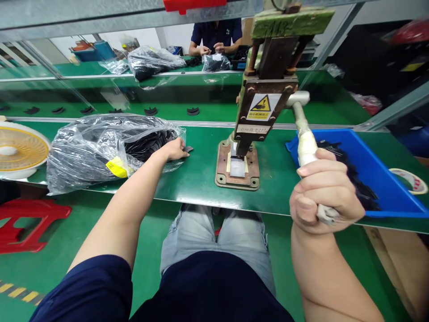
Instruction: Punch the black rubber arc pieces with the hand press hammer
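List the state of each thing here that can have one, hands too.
Clear plastic bag, open, holding curved black pieces
Left hand, at the bag's mouth, grip unclear
Right hand, closed around the press lever
Press lever, slanted
Blue bin, open-topped, holding black parts
Masking tape roll, lying flat
Fan, unclear whether running

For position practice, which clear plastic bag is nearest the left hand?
The large clear plastic bag of black pieces on the near green bench; the left hand is at its opening; other bags lie farther back.
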Demonstrator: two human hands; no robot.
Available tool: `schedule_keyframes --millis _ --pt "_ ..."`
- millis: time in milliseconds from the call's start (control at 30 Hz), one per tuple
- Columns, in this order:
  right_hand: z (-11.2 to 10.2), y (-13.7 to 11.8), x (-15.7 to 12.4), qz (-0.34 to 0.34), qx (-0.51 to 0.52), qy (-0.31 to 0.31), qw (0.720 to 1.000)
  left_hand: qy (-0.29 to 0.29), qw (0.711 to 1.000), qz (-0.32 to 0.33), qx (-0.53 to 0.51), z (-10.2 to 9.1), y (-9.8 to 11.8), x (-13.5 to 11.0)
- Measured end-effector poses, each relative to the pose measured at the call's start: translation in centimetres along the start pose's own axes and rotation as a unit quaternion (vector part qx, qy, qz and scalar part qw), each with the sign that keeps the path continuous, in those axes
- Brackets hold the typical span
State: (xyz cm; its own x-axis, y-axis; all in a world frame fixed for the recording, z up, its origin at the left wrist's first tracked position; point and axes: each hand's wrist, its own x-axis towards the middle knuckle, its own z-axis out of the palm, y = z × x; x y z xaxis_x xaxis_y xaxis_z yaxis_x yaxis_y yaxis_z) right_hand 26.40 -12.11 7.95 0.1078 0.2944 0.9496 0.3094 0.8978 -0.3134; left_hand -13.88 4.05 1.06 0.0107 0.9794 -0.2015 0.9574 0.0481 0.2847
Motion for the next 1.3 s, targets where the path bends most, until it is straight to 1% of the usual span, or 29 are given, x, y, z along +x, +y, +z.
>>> schedule_keyframes --millis 100,167,233,300,367,433,467,533,600,700,833,900,1033,1167,1233,1300 --pt "-0.2 0.0 0.0 0.0 -0.004 -0.013 1.0 -0.016 0.999 0.038 -0.028 -0.1 1.3 -0.6" --pt "-0.3 0.0 -0.1 -0.002 -0.005 -0.017 1.0 -0.02 0.993 0.051 -0.104 0.3 3.1 -1.5" --pt "-0.3 0.0 -0.1 -0.006 -0.001 -0.016 1.0 -0.04 0.974 0.057 -0.217 1.0 5.5 -2.7" --pt "-0.2 0.0 -0.1 -0.011 0.002 -0.013 1.0 -0.073 0.943 0.065 -0.319 1.9 8.4 -4.0" --pt "-0.2 -0.1 -0.1 -0.011 -0.001 -0.014 1.0 -0.116 0.91 0.069 -0.391 2.7 11.2 -4.9" --pt "-0.2 -0.1 -0.1 -0.007 -0.007 -0.019 1.0 -0.155 0.886 0.068 -0.432 3.4 13.5 -5.3" --pt "-0.3 -0.2 -0.1 -0.006 -0.008 -0.021 1.0 -0.169 0.879 0.067 -0.441 3.7 14.3 -5.3" --pt "-0.4 -0.2 -0.1 -0.007 -0.006 -0.024 1.0 -0.179 0.877 0.067 -0.441 4.2 15.6 -5.1" --pt "-0.4 -0.3 -0.1 -0.01 -0.004 -0.025 1.0 -0.178 0.884 0.064 -0.428 4.5 16.2 -4.7" --pt "-0.4 -0.3 -0.2 -0.009 -0.003 -0.023 1.0 -0.173 0.897 0.058 -0.402 4.6 16.6 -4.2" --pt "-0.3 -0.3 -0.2 -0.005 -0.002 -0.021 1.0 -0.168 0.916 0.048 -0.361 4.1 17.0 -3.9" --pt "-0.2 -0.4 -0.3 0.005 -0.003 -0.019 1.0 -0.177 0.92 0.037 -0.348 3.8 17.4 -3.8" --pt "-0.1 -0.4 -0.3 0.001 -0.002 -0.012 1.0 -0.199 0.917 0.006 -0.346 3.4 18.2 -3.7" --pt "-0.1 -0.4 -0.2 0.006 -0.004 -0.008 1.0 -0.197 0.91 -0.015 -0.364 3.5 18.7 -3.9" --pt "-0.1 -0.3 -0.2 0.008 -0.008 -0.001 1.0 -0.188 0.91 -0.007 -0.37 3.7 18.8 -4.3" --pt "0.0 0.1 -0.2 0.01 -0.01 0.022 1.0 -0.175 0.907 0.026 -0.382 3.9 18.6 -5.0"
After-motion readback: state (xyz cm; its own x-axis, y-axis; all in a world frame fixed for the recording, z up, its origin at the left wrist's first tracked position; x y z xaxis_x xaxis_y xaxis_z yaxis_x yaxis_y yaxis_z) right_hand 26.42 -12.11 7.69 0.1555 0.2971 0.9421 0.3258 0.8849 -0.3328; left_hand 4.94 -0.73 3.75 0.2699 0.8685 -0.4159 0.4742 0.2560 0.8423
